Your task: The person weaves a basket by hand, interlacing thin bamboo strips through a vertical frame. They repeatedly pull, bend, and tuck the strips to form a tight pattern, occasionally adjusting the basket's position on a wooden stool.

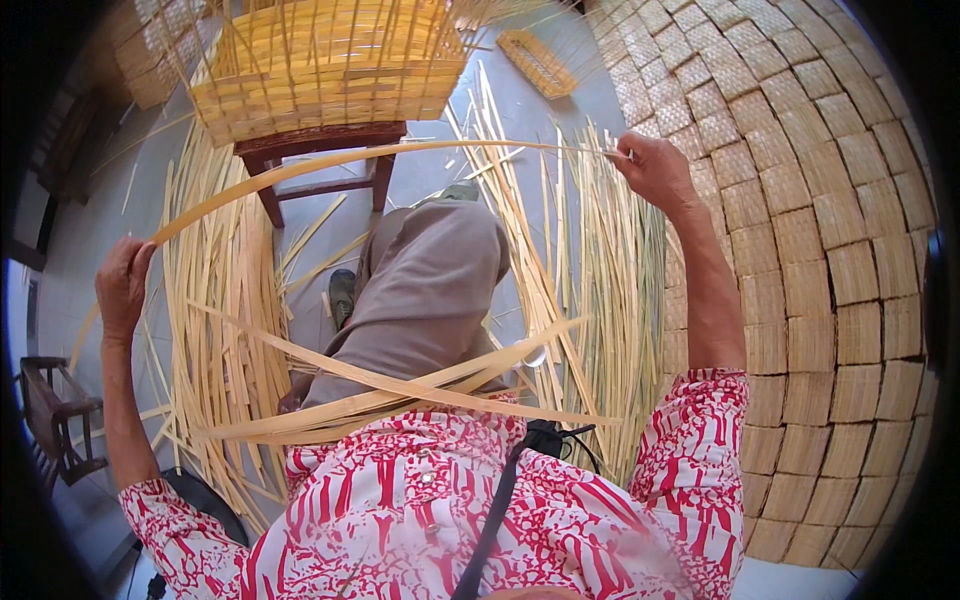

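A long, pale strip, apparently split plant material, bows in a shallow arch above the lap between 2 raised hands. The left hand pinches it at the lower left, fingers closed on the strip; the right hand pinches what appears to be its far end, fingers likewise closed. The strip is judged light and springy: it bends smoothly, but a sharp fold would probably split it, and its smooth face may slide through a loose pinch. The surest hold is likely across the flat faces near the 2 ends, since the thin edges could cut. In this view the arch crosses a dark wooden stool bearing a yellow woven basket, whose upright stakes could snag a forward swing. Stacked woven pieces line the right side, limiting an outward sweep. Crossed strips lie over the lap, and strip bundles flank the legs at left and right; the most room appears to lie between arch and lap.
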The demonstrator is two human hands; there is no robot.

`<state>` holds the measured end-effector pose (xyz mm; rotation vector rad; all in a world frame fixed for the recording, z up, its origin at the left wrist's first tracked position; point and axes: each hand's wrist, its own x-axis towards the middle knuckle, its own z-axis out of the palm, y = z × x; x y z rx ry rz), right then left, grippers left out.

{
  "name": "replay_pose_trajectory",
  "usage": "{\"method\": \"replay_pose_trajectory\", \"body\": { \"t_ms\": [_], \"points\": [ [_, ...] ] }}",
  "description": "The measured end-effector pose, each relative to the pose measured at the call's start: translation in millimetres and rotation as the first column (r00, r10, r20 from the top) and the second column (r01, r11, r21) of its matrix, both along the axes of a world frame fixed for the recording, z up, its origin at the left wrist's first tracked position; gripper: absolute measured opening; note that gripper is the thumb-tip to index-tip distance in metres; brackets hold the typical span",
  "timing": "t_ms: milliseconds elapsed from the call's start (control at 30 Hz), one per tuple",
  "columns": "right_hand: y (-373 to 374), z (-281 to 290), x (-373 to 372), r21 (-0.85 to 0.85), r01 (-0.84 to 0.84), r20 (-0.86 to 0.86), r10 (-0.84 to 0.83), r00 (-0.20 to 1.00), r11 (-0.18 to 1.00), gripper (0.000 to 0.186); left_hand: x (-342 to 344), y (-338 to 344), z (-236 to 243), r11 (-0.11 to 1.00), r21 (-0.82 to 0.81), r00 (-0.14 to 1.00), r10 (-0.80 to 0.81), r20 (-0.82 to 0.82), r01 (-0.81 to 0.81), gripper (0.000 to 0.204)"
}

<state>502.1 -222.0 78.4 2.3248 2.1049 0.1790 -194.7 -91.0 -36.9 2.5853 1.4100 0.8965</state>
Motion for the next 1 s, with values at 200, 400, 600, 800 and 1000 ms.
{"method": "replay_pose_trajectory", "body": {
  "t_ms": [200,400,600,800,1000],
  "points": [
    [3,-13,24,0.046,-0.046,0.077,0.043,0.996,0.998,0.034,-7,2,4,0.999,-0.031,0.999,-0.021,-0.036,0.020,0.018],
    [-52,-42,155,0.048,0.109,0.032,-0.111,0.993,0.993,0.026,-5,8,14,0.982,0.174,0.995,-0.062,-0.078,0.075,0.026],
    [-125,-58,182,-0.062,0.511,0.227,-0.486,0.844,0.858,0.033,40,6,25,0.898,0.404,0.978,-0.107,-0.179,0.173,0.025],
    [-153,-59,169,-0.168,0.673,0.116,-0.663,0.739,0.721,0.032,88,22,15,0.894,0.412,0.976,-0.104,-0.190,0.175,0.032],
    [-180,-53,210,-0.103,0.607,0.250,-0.570,0.783,0.788,0.043,152,23,41,0.926,0.281,0.967,-0.254,-0.032,0.253,0.025]
  ]
}}
